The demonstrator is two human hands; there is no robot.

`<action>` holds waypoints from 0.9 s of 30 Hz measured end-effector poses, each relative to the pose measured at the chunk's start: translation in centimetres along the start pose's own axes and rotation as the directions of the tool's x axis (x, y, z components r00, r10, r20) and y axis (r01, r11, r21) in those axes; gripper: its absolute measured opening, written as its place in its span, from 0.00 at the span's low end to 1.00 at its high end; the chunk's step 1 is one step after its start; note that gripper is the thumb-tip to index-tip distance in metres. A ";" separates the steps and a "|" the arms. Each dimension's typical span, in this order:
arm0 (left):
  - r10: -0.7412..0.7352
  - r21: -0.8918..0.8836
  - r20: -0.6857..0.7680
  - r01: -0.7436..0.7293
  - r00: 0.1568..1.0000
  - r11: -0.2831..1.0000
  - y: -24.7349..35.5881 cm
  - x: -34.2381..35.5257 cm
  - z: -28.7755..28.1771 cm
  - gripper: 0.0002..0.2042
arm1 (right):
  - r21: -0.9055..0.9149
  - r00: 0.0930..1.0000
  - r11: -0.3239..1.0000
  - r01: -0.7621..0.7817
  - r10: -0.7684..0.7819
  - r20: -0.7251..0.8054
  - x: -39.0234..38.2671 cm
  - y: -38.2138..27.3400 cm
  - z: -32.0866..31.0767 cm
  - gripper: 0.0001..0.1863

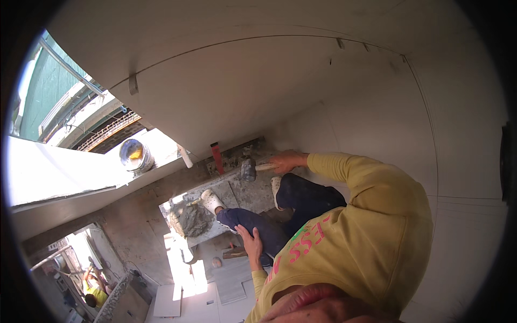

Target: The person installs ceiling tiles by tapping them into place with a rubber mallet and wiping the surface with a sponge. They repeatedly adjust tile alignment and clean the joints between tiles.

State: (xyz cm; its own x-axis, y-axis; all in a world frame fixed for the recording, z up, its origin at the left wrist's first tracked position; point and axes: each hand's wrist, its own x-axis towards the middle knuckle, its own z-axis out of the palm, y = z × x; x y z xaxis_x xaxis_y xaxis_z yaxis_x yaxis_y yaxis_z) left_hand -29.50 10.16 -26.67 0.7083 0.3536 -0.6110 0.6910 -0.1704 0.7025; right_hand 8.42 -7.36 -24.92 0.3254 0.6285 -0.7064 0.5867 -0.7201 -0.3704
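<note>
Near the centre of the frame the right hand [287, 161] is closed around the pale wooden handle of a mallet [249, 169], whose dark, rounded head hangs just above the grey floor tile [253, 192] at the foot of the white tiled wall [301, 91]. The left hand [252, 245] lies flat and open on the dark trouser leg lower down, holding nothing. A heap of wet grey mortar [193, 219] sits on the slab left of centre, beside a white shoe [211, 201], and a red-handled tool [217, 158] leans at the wall base. Struck too hard or off-centre, the tile could crack or shift in its bed; the feet are close to the head's path, and the near shoe touches the mortar, so a slip seems possible. A metal bucket [135, 155] rests on the ledge at upper left.
</note>
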 end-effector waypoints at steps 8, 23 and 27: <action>0.141 0.389 0.359 -0.285 0.923 0.876 12.9 6.5 -14.5 0.27 | 0.367 0.714 0.720 -0.590 0.677 -0.179 -20.7 0.6 0.1 0.24; 0.528 -0.691 0.067 -0.342 0.847 0.637 62.8 6.1 5.0 0.21 | 0.889 0.310 0.165 -0.427 0.950 -0.027 -26.2 -5.0 23.6 0.32; 0.369 -0.777 -0.165 -0.351 0.915 0.522 63.7 6.8 7.1 0.20 | 0.833 0.353 0.272 -0.482 0.930 -0.099 -27.1 0.4 27.0 0.26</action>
State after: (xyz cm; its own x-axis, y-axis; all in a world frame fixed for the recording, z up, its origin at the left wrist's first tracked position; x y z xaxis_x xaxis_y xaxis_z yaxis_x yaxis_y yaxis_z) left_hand 20.36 -4.78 11.33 0.8792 0.4121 -0.2393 0.0003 0.5018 0.8650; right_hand -20.20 -32.59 -22.15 0.7344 -0.4184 -0.5344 -0.6147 -0.7439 -0.2623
